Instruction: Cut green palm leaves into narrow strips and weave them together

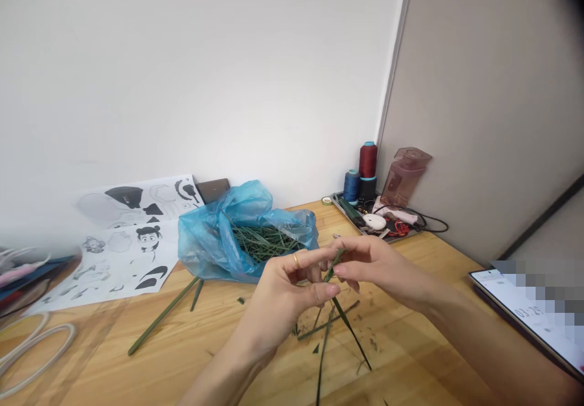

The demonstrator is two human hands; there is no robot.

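Between my two hands is a narrow green leaf strip, its long tail slanting down to the right over the table. My left hand, with a ring on one finger, pinches the strip between thumb and forefinger. The fingertips of my right hand close on its upper end. A second thin strip hangs or lies just below the hands; whether it joins the held one I cannot tell. Behind my left hand a blue plastic bag stands open, full of cut green leaf strips.
Leaf scraps and a long green stalk lie on the wooden table. Printed sheets and a white cable are at left. A tray with thread spools stands back right, a phone at right.
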